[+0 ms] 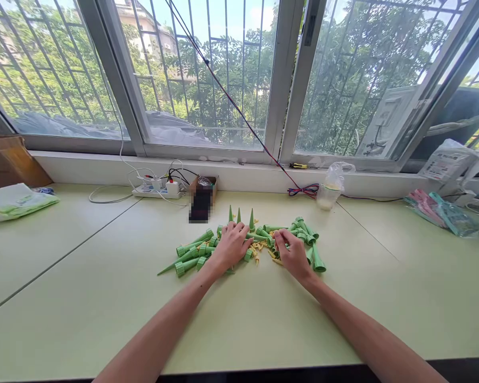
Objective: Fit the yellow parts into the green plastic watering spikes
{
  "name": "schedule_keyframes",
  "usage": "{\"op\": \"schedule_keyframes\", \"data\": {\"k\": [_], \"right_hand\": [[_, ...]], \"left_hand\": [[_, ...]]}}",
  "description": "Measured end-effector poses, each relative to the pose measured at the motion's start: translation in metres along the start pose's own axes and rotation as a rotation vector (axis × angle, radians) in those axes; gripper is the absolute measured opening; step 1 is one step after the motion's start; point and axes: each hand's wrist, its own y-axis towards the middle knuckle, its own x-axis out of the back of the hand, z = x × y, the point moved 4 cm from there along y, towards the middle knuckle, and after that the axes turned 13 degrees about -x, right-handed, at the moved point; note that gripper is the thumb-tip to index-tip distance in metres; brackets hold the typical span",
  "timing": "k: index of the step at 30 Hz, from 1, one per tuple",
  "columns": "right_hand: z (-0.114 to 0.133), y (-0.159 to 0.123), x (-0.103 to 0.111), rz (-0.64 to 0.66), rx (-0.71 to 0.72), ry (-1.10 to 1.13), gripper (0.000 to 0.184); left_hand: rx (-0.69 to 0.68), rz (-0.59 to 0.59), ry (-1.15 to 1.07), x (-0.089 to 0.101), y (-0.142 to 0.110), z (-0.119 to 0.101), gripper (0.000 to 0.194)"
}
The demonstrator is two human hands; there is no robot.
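Left fingers (241, 230) over green cones (190, 264), grip unclear; right fingers (279, 242) pinched narrow near yellow pieces (258, 247).

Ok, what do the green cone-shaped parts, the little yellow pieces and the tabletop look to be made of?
Green cone-shaped parts: likely moulded plastic, satin; even colour, ribbed collars and repeated shapes suggest it.
Little yellow pieces: probably plastic too, by their even colour; too small to judge finish.
Tabletop: perhaps laminate, smooth with a soft sheen; flat pale green surface, straight seams.

Near tabletop (247, 324) passable — upright green cones (252, 220) block beyond.
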Motion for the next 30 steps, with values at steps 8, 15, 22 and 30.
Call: {"op": "schedule_keyframes", "data": {"k": [8, 15, 22, 30], "right_hand": [[0.0, 0.0003, 0.0003, -0.005, 0.005, 0.0, 0.036], [0.0003, 0.0005, 0.0004, -0.006, 0.002, 0.0, 0.036], [0.0003, 0.0004, 0.0002, -0.006, -0.002, -0.012, 0.035], [0.0005, 0.0002, -0.0002, -0.009, 0.012, -0.008, 0.036]], "left_hand": [[0.02, 0.008, -0.093, 0.0024, -0.0001, -0.0007, 0.012], [0.053, 0.017, -0.148, 0.0007, -0.0003, 0.0008, 0.01], [0.026, 0.017, -0.128, -0.0016, -0.0009, 0.0024, 0.019], [0.022, -0.001, -0.138, -0.0056, -0.001, 0.0054, 0.017]]}}
